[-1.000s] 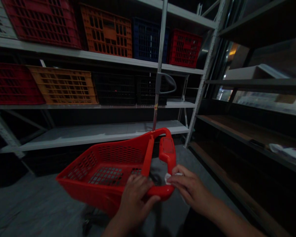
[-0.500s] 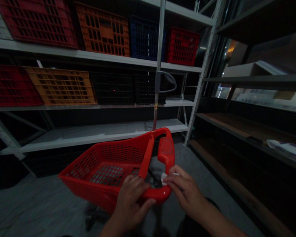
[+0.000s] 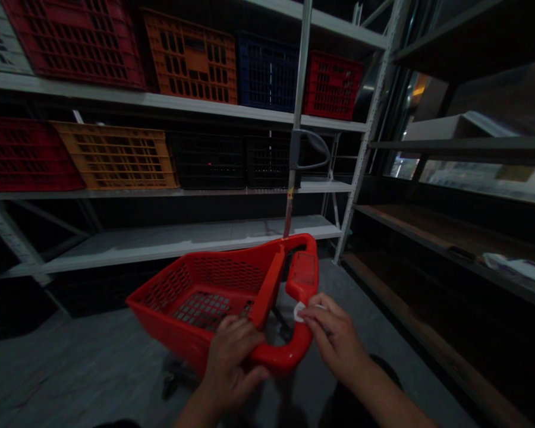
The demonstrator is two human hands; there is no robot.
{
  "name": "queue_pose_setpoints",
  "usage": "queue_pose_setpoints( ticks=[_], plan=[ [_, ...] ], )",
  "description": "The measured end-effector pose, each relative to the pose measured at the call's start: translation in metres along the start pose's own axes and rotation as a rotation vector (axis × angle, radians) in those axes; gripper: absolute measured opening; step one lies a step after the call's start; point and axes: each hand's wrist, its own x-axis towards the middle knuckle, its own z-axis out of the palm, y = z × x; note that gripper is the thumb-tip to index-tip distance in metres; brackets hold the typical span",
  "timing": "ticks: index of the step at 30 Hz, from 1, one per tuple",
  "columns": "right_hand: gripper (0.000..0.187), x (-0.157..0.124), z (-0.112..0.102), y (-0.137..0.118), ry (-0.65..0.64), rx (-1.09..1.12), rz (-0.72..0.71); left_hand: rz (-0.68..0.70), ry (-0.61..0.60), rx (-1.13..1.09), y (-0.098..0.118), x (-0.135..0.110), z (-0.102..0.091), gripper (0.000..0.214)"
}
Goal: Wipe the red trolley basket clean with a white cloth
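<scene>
A red plastic shopping cart (image 3: 178,321) with perforated walls stands in front of me, its loop handle (image 3: 301,348) at the near right. My left hand (image 3: 234,362) grips the near corner where the handle joins the basket, fingers over the top and thumb on the near side. A small piece of white cloth or tissue (image 3: 298,311) is pinched in my right hand (image 3: 332,330), pressed against the side bar of the handle. The fingers partly hide it. Just beyond, the handle carries a flat red panel (image 3: 303,268). A metal pole (image 3: 299,89) with a grey loop grip (image 3: 312,150) rises from the cart's far corner.
White metal shelving (image 3: 196,241) runs along the back. It bears an orange crate (image 3: 194,56), a yellow crate (image 3: 120,156), a blue crate (image 3: 267,71), and red and black ones. Dark shelves (image 3: 410,229) line the right, with a white plastic packet (image 3: 517,270) on one. Grey floor (image 3: 84,374) surrounds the cart.
The cart has shifted slightly right in view. My right hand has moved the white cloth a little up along the handle's side bar. My left hand remains on the near corner.
</scene>
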Motion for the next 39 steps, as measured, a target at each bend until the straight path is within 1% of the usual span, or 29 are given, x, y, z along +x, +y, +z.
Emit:
queue_pose_setpoints(
  ticks=[2, 3, 6, 8, 10, 13, 15, 19, 22, 25, 28, 29, 31, 33, 36, 37, 38, 39],
  plan=[
    [0.022, -0.004, 0.000, -0.004, -0.038, -0.016, -0.021, -0.015, -0.022, -0.023, -0.001, -0.001, -0.003, 0.041],
    [0.022, -0.004, 0.000, -0.003, -0.037, -0.060, -0.037, -0.017, -0.025, -0.027, -0.002, -0.002, -0.005, 0.039],
    [0.021, 0.004, -0.002, 0.008, 0.042, -0.266, -0.070, -0.004, -0.008, -0.012, -0.004, -0.001, -0.009, 0.033],
    [0.021, 0.009, 0.000, 0.014, 0.105, -0.353, -0.064, -0.004, -0.017, -0.015, -0.005, 0.000, -0.010, 0.033],
    [0.021, 0.010, 0.003, 0.013, 0.123, -0.361, -0.049, -0.009, -0.029, -0.040, -0.007, 0.002, -0.011, 0.036],
    [0.021, 0.006, 0.006, 0.006, 0.064, -0.316, -0.036, -0.010, -0.049, -0.072, -0.010, 0.003, -0.011, 0.037],
    [0.021, 0.003, 0.004, 0.005, 0.036, -0.327, -0.038, -0.011, -0.064, -0.074, -0.012, 0.003, -0.011, 0.036],
    [0.020, 0.006, -0.003, 0.015, 0.108, -0.400, -0.024, -0.019, -0.070, -0.078, -0.016, 0.002, -0.012, 0.036],
    [0.022, 0.010, -0.003, 0.021, 0.148, -0.335, 0.011, -0.026, -0.116, -0.049, -0.017, 0.005, -0.016, 0.039],
    [0.022, 0.010, 0.004, 0.019, 0.145, -0.253, 0.022, -0.070, -0.114, 0.077, -0.005, 0.011, -0.022, 0.041],
    [0.022, 0.011, 0.008, 0.011, 0.123, -0.198, 0.011, -0.163, -0.068, 0.311, 0.023, 0.021, -0.026, 0.035],
    [0.022, 0.011, 0.008, 0.009, 0.106, -0.170, 0.003, -0.157, -0.073, 0.360, 0.035, 0.025, -0.026, 0.039],
    [0.022, 0.014, 0.005, 0.005, 0.058, -0.099, -0.013, -0.080, -0.117, 0.400, 0.056, 0.031, -0.022, 0.049],
    [0.021, 0.017, 0.000, 0.003, 0.052, -0.046, -0.023, -0.070, -0.123, 0.413, 0.069, 0.034, -0.016, 0.041],
    [0.023, 0.020, -0.007, 0.002, 0.149, -0.055, -0.026, -0.100, -0.086, 0.407, 0.074, 0.033, -0.009, 0.027],
    [0.023, 0.021, -0.007, 0.002, 0.149, -0.073, -0.036, -0.096, -0.083, 0.399, 0.072, 0.031, -0.008, 0.025],
    [0.024, 0.022, -0.007, 0.002, 0.117, -0.096, -0.050, -0.090, -0.081, 0.391, 0.071, 0.030, -0.008, 0.025],
    [0.024, 0.024, -0.006, 0.002, 0.057, -0.127, -0.066, -0.088, -0.078, 0.386, 0.069, 0.028, -0.008, 0.026]
  ],
)
